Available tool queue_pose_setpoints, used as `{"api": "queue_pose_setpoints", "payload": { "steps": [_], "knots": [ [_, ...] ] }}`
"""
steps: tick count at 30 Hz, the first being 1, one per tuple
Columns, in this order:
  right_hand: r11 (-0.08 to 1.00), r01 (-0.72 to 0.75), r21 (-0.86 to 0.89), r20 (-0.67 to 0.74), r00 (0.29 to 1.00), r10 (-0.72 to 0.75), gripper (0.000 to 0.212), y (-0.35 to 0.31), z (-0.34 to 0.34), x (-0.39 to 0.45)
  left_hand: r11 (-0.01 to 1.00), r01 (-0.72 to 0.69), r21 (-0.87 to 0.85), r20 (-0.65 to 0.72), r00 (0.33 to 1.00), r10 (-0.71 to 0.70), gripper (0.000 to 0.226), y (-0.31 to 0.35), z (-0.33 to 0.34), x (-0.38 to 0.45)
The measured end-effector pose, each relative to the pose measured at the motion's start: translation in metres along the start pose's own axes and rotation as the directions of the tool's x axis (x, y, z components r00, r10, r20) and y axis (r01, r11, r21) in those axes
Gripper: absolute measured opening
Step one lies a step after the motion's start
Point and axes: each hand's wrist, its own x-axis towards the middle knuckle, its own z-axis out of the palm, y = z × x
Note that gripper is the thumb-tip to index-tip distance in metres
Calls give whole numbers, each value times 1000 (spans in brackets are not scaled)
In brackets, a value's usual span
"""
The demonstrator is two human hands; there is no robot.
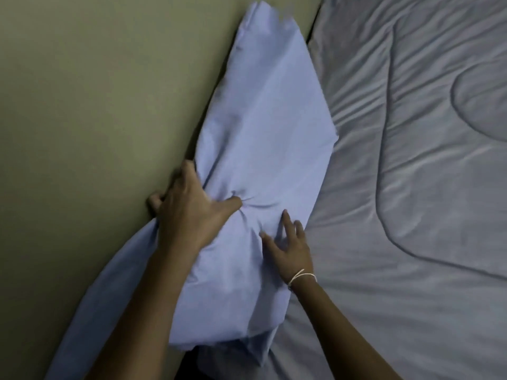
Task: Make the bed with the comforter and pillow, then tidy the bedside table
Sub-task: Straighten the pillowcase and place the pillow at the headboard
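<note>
A plain olive-green wall point(82, 105) fills the left third of the frame, from the top edge down to the lower left corner. Against it, running diagonally from the top centre down to the bottom centre, lies a long pillow point(263, 127) in a pale blue case, its left edge touching the wall and its right edge resting on the bed. A loose tail of the same blue fabric trails off toward the lower left corner along the wall. The person's left hand point(189, 212) sits at the left of centre, at the pillow's wall-side edge: the fingers curl around and behind the fabric next to the wall, the thumb digs into the top of the pillow, and the cloth bunches into creases where it is gripped. Just to the right, the right hand point(288, 242) lies on the pillow's surface with fingers straight and spread, pressing the fabric without grasping it. A thin white string bracelet point(301, 277) circles that wrist. Both bare forearms reach up from the bottom edge. The right half of the frame shows a grey quilted comforter point(411, 187) spread over the bed, lightly wrinkled, with curved stitch lines.
</note>
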Motion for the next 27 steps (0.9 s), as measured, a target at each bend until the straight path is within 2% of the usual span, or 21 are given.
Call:
{"api": "queue_pose_setpoints", "payload": {
  "steps": [4, 9, 12, 16, 18, 19, 21, 23, 25, 27],
  "knots": [
    [989, 22, 148, -26, 999, -18, 74, 13, 8, -10, 999, -51, 13, -6, 999, 51, 72, 6, 4, 3],
    [977, 17, 211, -8, 1000, -15, 84, 2, 15, 0, 998, -8, 62, -81, 997, 13, 67, 8, 3, 13],
    [988, -13, 154, 37, 999, 7, 85, -5, 10, 10, 997, 3, 83, -73, 997, 3, 67, 8, 3, 14],
    [997, 7, 79, 72, 997, -13, 80, 4, 0, 5, 999, 18, 34, 74, 997, -21, 93, -3, 1, 5],
    [998, 25, 54, 113, 993, -31, 77, 16, 7, -12, 997, -64, -40, 75, 995, 67, 109, -17, -5, -6],
    [999, 34, 30, 144, 989, -38, 73, 24, 13, -25, 990, -126, -70, 60, 990, 130, 111, -25, -9, -14],
    [998, 55, -13, 174, 983, -52, 65, 42, 26, -52, 975, -208, -74, 38, 977, 211, 102, -42, -16, -36],
    [996, 62, -69, 176, 983, -49, 69, 63, 33, -78, 978, -208, -30, 35, 977, 209, 92, -56, -23, -58],
    [986, 5, -166, 173, 985, 24, 83, 79, 38, -96, 979, -202, 8, 21, 979, 202, 85, -68, -26, -77],
    [950, -107, -293, 138, 979, 153, 91, 85, 43, -111, 966, -254, 46, 0, 967, 254, 83, -80, -28, -94]
  ]
}}
